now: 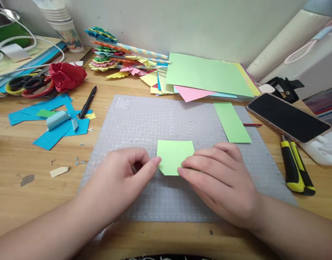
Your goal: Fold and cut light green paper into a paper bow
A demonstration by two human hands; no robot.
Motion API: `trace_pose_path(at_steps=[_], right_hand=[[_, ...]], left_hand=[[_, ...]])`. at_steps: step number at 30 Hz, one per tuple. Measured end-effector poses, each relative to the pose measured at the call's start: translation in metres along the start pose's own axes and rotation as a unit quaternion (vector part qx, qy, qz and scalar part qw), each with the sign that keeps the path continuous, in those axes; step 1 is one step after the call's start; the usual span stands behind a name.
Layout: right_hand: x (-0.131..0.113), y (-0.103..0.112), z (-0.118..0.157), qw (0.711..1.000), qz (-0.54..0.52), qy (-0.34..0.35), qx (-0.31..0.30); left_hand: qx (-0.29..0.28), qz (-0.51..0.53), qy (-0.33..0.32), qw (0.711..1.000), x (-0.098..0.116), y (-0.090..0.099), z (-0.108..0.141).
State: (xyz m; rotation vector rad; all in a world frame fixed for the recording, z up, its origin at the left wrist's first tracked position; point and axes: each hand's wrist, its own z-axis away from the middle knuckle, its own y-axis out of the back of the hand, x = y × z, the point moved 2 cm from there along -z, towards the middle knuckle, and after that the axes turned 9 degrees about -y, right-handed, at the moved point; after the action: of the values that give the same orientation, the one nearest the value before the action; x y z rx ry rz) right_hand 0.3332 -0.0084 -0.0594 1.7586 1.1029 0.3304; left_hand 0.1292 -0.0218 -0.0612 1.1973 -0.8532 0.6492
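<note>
A small piece of light green paper [174,155] is held just above the grey cutting mat [138,122], and its lower left corner looks slanted. At its left edge, my left hand [130,171] pinches it between thumb and curled fingers. My right hand [222,177] grips the right side, thumb at the lower edge and fingers over the front; the paper's right part is hidden behind them. A longer green paper strip [232,122] lies on the mat beyond my right hand, over a thin red stick [254,125].
Blue paper scraps [50,137], a black pen [87,103] and scissors [33,85] lie left. Paper flowers on striped straws [144,50] and stacked coloured paper [206,74] are at the back. On the right are a phone [289,117] and yellow-black utility knives [293,166].
</note>
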Motion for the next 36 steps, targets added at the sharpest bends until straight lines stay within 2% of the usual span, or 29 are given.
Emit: trace_pose_path(at_steps=[1,3,6,8,12,16,21,26,30,33,36], right_hand=[[0.001,-0.002,0.000,1.000,0.000,0.007,-0.013],[0.001,-0.006,-0.001,0.999,-0.001,0.022,-0.038],[-0.001,-0.012,0.000,0.997,-0.002,0.033,-0.072],[-0.003,-0.014,0.001,0.995,-0.001,0.036,-0.095],[-0.004,-0.017,0.004,0.990,-0.001,0.031,-0.139],[-0.006,-0.017,0.006,0.986,-0.011,0.014,-0.163],[-0.008,-0.016,0.006,0.988,-0.019,-0.018,-0.151],[-0.009,-0.017,0.005,0.989,-0.031,-0.032,-0.144],[-0.007,-0.018,0.006,0.987,-0.044,-0.025,-0.149],[-0.006,-0.019,0.005,0.987,-0.049,-0.027,-0.150],[-0.007,-0.017,0.005,0.988,-0.044,-0.021,-0.149]], left_hand=[[0.054,-0.097,-0.057,0.992,0.002,0.005,0.000],[0.092,-0.184,-0.156,0.966,0.006,0.009,0.001],[0.037,-0.178,-0.255,0.950,0.005,0.002,0.002],[0.001,-0.179,-0.280,0.943,0.001,-0.006,0.002],[-0.036,-0.182,-0.279,0.942,-0.007,-0.015,0.000],[-0.051,-0.215,-0.276,0.935,-0.007,-0.014,-0.001],[-0.093,-0.338,-0.298,0.888,0.002,-0.010,0.009],[-0.037,-0.396,-0.353,0.847,0.005,-0.009,0.024],[-0.007,-0.403,-0.345,0.848,0.006,-0.014,0.023],[0.009,-0.423,-0.345,0.838,0.008,-0.018,0.022],[-0.009,-0.430,-0.356,0.830,0.007,-0.021,0.022]])
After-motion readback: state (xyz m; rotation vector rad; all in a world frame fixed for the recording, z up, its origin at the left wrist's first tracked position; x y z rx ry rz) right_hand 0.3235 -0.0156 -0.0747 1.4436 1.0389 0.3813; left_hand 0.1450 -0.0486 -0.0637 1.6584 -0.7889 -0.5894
